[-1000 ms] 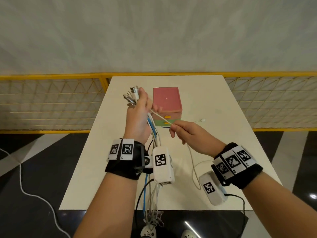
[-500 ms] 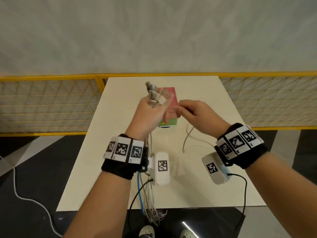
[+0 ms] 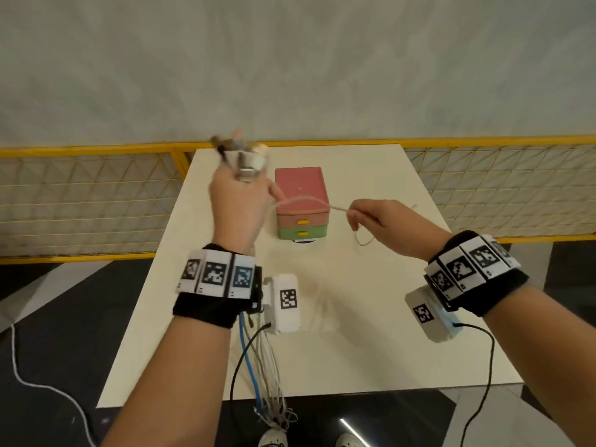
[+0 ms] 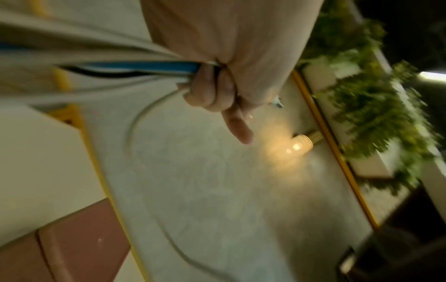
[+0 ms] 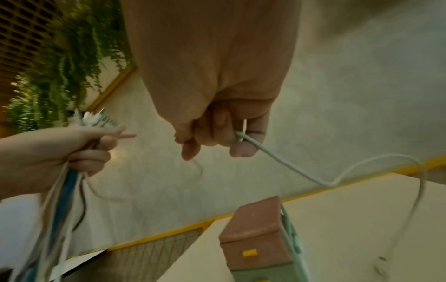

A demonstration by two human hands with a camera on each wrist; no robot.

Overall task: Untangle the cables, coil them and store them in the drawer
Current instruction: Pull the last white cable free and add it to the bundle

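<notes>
My left hand [image 3: 240,201] is raised left of the drawer box and grips a bundle of cables [image 3: 263,366], white, blue and black; their plugs [image 3: 243,156] stick up above the fist, the rest hangs past the table's near edge. The fist [image 4: 212,84] and blue cable [image 4: 149,66] show in the left wrist view. My right hand [image 3: 374,217] pinches one white cable [image 3: 306,200] that arcs from the left hand across the pink drawer box [image 3: 301,196]. In the right wrist view the fingers [image 5: 239,145] curl round this white cable [image 5: 289,167], which trails toward the table.
The small drawer box has a pink drawer and a green drawer [image 3: 302,233], both closed, with yellow handles. It stands mid-far on the white table [image 3: 371,333]. A yellow mesh railing [image 3: 80,195] runs behind the table. A white cord [image 3: 38,379] lies on the dark floor at left.
My left hand has lifted the bundle up and to the left. My right hand moved right, away from it, drawing the single white cable out across the drawer box.
</notes>
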